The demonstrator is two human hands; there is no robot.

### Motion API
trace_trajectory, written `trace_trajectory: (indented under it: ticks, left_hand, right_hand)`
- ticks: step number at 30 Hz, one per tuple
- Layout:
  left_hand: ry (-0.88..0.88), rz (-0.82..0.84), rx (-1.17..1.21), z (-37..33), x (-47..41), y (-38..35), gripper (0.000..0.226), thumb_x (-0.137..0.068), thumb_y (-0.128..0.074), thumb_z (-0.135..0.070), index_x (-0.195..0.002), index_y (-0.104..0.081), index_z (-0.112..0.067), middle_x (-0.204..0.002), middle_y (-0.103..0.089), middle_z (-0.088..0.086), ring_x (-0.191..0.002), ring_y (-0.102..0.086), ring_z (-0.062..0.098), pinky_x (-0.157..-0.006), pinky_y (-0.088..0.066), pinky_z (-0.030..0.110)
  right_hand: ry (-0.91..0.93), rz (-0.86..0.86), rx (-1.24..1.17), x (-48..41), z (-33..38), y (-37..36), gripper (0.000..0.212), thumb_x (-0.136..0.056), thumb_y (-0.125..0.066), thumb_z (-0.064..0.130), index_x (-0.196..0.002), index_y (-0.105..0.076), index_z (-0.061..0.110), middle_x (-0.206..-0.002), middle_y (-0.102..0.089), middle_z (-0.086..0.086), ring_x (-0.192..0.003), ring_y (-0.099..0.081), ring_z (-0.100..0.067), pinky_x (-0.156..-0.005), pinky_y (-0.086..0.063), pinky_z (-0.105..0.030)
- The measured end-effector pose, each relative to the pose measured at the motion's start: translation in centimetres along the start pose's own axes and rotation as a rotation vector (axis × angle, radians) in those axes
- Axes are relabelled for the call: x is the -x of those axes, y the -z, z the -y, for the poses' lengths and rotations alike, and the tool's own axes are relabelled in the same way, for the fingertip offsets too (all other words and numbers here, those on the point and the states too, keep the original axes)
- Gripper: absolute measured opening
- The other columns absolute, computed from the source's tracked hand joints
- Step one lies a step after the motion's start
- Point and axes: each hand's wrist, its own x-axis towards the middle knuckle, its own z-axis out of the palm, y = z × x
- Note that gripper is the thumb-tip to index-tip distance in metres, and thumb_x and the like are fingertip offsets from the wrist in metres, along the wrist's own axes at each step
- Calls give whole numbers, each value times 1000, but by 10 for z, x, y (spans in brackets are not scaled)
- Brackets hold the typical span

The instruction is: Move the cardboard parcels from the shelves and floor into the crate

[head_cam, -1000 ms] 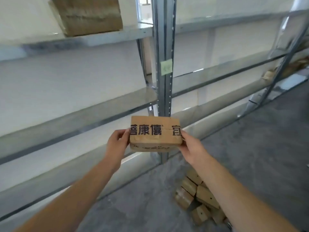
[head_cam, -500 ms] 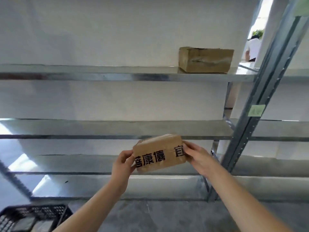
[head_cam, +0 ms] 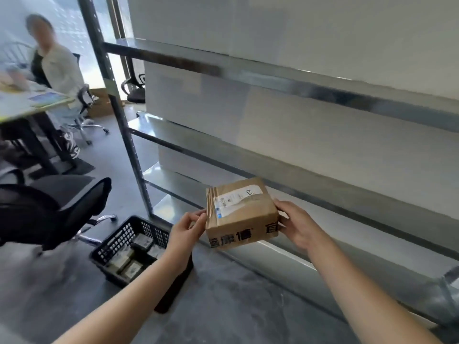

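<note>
I hold one parcel (head_cam: 241, 212) between both hands at the lower middle of the frame, in front of the shelves (head_cam: 285, 78). My left hand (head_cam: 186, 229) presses its left end with fingers curled round the edge; my right hand (head_cam: 296, 225) clamps the right end, thumb on top. The parcel's long axis runs left to right across the frame, label side up, printed side facing me.

The crate (head_cam: 116, 240) sits on the floor at the lower left, below and to the left of the parcel. My left hand is the nearer one; its forearm crosses over the crate's right side. So I judge the coming move to be a swing down and leftward, with the left hand leading.

Inside the crate I see several parcels lying flat, but the mesh wall and my forearm hide its right part, so I cannot tell how much room is left there. The black chair (head_cam: 57, 207) stands just left of the crate. A seated person (head_cam: 58, 68) at the upper left is blurred. No other parcels show on the shelves in this view; the shelves' right end is cut off by the frame.
</note>
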Motion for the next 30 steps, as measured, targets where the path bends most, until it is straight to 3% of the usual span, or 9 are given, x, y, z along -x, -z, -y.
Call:
trace_trajectory:
  ticks: [3, 7, 12, 18, 21, 24, 27, 30]
  left_hand:
    - [28, -110, -9, 9, -13, 49, 22, -92, -66, -19, -85, -56, -1, -109, -72, 2, -91, -69, 14, -75, -57, 23]
    - [53, -231, 16, 25, -33, 102, 15, -89, -71, -15, -94, -62, -4, -114, -71, -2, -107, -67, 14, -92, -55, 35]
    - [83, -365, 42, 37, -47, 128, 19, -90, -64, 3, -105, -54, 8, -115, -67, 7, -103, -65, 13, -71, -54, 14]
    - [268, -572, -57, 87, -70, 137, 17, -83, -73, 1, -91, -62, -9, -109, -67, 6, -104, -65, 18, -90, -53, 31]
    - [388, -656, -56, 111, -91, 128, 23, -81, -69, 9, -86, -61, -12, -103, -67, 9, -102, -64, 21, -78, -49, 23]
    - [497, -691, -37, 128, -119, 116, 19, -81, -65, 9, -87, -62, -9, -97, -66, 6, -89, -62, 15, -63, -47, 17]
    - [569, -729, -21, 148, -151, 111, 18, -82, -62, 7, -87, -64, -9, -97, -68, 10, -89, -63, 20, -72, -54, 28]
    - [623, -787, 80, 162, -180, 113, 24, -83, -51, 12, -90, -66, -6, -98, -69, 14, -87, -65, 22, -67, -55, 28]
  right_hand:
    - [-42, 58, 60, -28, -12, -57, 13, -92, -64, 25, -99, -58, 14, -97, -67, -6, -92, -58, -21, -75, -45, -39]
    - [-93, 147, 129, -62, -30, -111, 10, -95, -58, 8, -100, -63, 14, -95, -67, -7, -87, -61, -21, -80, -47, -47]
    - [-142, 248, 215, -108, -54, -152, 22, -95, -54, 0, -99, -65, 19, -87, -69, 4, -85, -61, -15, -79, -48, -40]
    - [-163, 371, 422, -186, -91, -183, 22, -97, -48, -6, -112, -59, 5, -105, -66, -9, -86, -62, -16, -76, -50, -30]
    - [-207, 432, 547, -233, -115, -193, 25, -95, -48, -10, -113, -59, 3, -118, -65, -15, -96, -61, -22, -72, -50, -28]
    - [-227, 495, 646, -275, -132, -201, 36, -91, -43, -18, -120, -57, -2, -123, -62, -15, -105, -57, -19, -67, -50, -17]
    - [-224, 520, 714, -308, -138, -205, 46, -86, -38, -24, -124, -56, -4, -121, -62, -13, -109, -55, -15, -70, -48, -4]
    - [-232, 557, 722, -341, -150, -212, 51, -86, -36, -24, -126, -56, 1, -124, -60, -8, -115, -55, -15, -76, -49, -8]
